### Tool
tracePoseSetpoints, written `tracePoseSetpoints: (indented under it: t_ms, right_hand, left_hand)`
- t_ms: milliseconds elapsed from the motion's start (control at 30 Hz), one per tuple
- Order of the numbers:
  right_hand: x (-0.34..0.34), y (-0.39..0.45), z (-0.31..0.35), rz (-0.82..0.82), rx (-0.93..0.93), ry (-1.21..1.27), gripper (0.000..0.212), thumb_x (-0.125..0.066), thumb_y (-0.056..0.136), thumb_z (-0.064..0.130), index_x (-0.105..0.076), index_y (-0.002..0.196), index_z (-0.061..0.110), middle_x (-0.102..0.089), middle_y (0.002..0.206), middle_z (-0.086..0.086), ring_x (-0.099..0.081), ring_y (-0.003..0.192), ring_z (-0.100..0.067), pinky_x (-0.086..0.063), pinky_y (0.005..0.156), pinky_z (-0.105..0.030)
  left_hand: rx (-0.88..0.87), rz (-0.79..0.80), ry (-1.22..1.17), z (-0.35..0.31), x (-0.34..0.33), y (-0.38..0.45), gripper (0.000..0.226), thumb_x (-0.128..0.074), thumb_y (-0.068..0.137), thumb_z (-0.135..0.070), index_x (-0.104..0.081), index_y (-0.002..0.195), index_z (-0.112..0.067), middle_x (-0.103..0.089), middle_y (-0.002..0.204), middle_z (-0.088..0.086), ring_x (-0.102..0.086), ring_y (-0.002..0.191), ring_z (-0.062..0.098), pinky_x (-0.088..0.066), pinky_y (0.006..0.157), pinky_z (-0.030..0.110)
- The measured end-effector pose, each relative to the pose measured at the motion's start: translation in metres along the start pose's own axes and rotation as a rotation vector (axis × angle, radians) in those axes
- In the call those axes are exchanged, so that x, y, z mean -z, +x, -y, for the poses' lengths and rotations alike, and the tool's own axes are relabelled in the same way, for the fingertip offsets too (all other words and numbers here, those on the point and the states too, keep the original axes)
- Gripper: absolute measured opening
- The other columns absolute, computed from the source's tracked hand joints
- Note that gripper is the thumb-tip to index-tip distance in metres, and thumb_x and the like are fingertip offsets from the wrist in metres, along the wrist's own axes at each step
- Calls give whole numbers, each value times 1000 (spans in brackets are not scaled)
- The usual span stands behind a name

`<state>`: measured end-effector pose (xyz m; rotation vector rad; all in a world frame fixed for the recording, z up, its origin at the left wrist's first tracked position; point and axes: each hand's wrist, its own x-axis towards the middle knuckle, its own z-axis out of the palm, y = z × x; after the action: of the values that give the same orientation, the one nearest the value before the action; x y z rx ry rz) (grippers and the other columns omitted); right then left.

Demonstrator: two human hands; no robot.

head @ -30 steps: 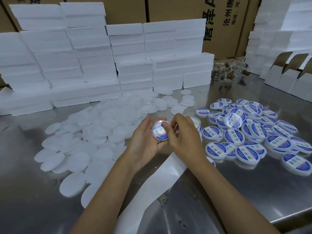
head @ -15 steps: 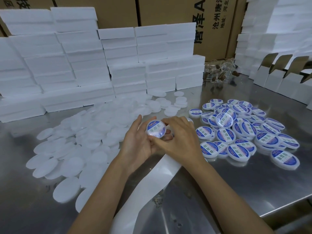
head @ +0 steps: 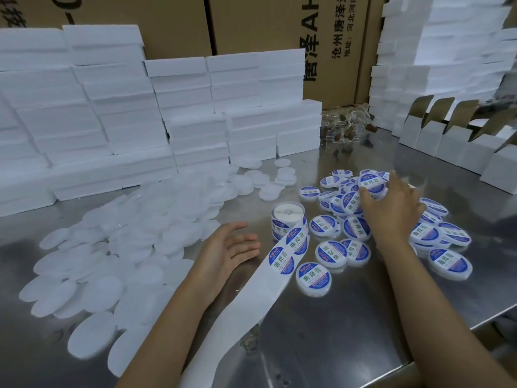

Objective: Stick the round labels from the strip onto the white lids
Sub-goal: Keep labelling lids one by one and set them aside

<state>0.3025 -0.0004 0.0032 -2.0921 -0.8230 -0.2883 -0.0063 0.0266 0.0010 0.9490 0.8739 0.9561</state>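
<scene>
Reaching into the labelled lids (head: pixel 330 252) at right of frame, the right hand (head: pixel 391 208) is pinching one lid (head: pixel 372 182); left hand (head: pixel 232 247) is lying relaxed, empty, between plain lids (head: pixel 134 236) and strip (head: pixel 282 261); that heaped pile is probably risking a slide.

Steel table (head: pixel 349 317), white foam blocks (head: pixel 112 113), cardboard cartons (head: pixel 251 26) behind.

The right hand (head: pixel 391 211) hides the labelled lids (head: pixel 361 236) beneath it.
</scene>
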Motion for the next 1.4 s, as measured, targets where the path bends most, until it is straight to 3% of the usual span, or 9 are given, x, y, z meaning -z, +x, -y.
tracePoseSetpoints:
  t_ms: [267, 467, 633, 767, 900, 1067, 1200, 1267, 1400]
  right_hand:
    - [-2, 0, 4, 84, 56, 77, 56, -59, 96, 34, -47, 145, 11, -55, 138, -22, -41, 133, -37, -28, 110, -52]
    - [-5, -17, 28, 95, 302, 133, 28, -60, 95, 20, -69, 119, 10, -68, 121, -12, -50, 121, -32, -33, 102, -47]
    - [-33, -14, 79, 419, 474, 168, 21, -61, 92, 19, -74, 108, 17, -73, 110, -5, -61, 109, -28, -46, 99, -46]
    - [-67, 5, 120, 730, 500, 69, 28, -64, 91, 21, -70, 117, 27, -67, 125, 1, -55, 120, -22, -43, 105, -43]
    - [-96, 26, 134, 881, 493, -61, 43, -74, 83, 19, -67, 125, 23, -64, 129, -1, -57, 119, -22, -44, 106, -41]
    - [-115, 31, 131, 829, 545, -75, 31, -80, 76, 27, -73, 107, 25, -68, 108, 3, -60, 103, -18, -46, 91, -32]
    - [-118, 30, 131, 816, 533, 11, 13, -80, 78, 20, -69, 83, 25, -70, 92, 5, -62, 86, -14, -43, 71, -25]
    - [-118, 29, 131, 828, 519, 48, 16, -80, 78, 16, -68, 73, 25, -69, 82, 8, -60, 79, -10, -41, 63, -21]
    - [-109, 29, 133, 816, 480, 135, 13, -80, 80, 15, -70, 75, 22, -70, 81, 6, -59, 75, -5, -40, 62, -17]
  left_hand:
    - [-21, 13, 2, 0, 0, 0, 29, -49, 103, -24, -64, 123, -7, -71, 113, 22, -75, 96, 29, -61, 73, 28]
    - [-126, -81, -20, 6, 1, 9, 22, -52, 103, -15, -64, 116, -3, -68, 104, 21, -75, 89, 27, -62, 72, 31]
    - [-134, -160, 64, -3, -3, 33, 16, -49, 103, -6, -65, 106, -6, -64, 105, 23, -68, 96, 32, -60, 66, 28]
    - [-157, -165, 155, -7, -5, 49, 18, -44, 104, -5, -62, 104, -6, -60, 98, 19, -67, 80, 25, -62, 63, 32]
    - [-185, -135, 232, -4, -3, 57, 20, -41, 105, -6, -61, 108, -8, -62, 92, 15, -69, 63, 18, -62, 65, 37]
    - [-202, -120, 221, -3, 2, 64, 22, -42, 104, -5, -63, 109, -8, -64, 95, 15, -70, 63, 17, -62, 64, 34]
    - [-200, -108, 216, -3, 3, 66, 22, -42, 104, -5, -63, 109, -8, -65, 97, 15, -70, 64, 16, -62, 67, 34]
    - [-205, -111, 228, -3, 2, 65, 22, -42, 105, -5, -63, 110, -7, -65, 98, 14, -70, 65, 14, -61, 68, 34]
    - [-211, -132, 218, -3, 2, 62, 23, -42, 105, -6, -63, 112, -6, -65, 99, 11, -72, 70, 11, -61, 73, 34]
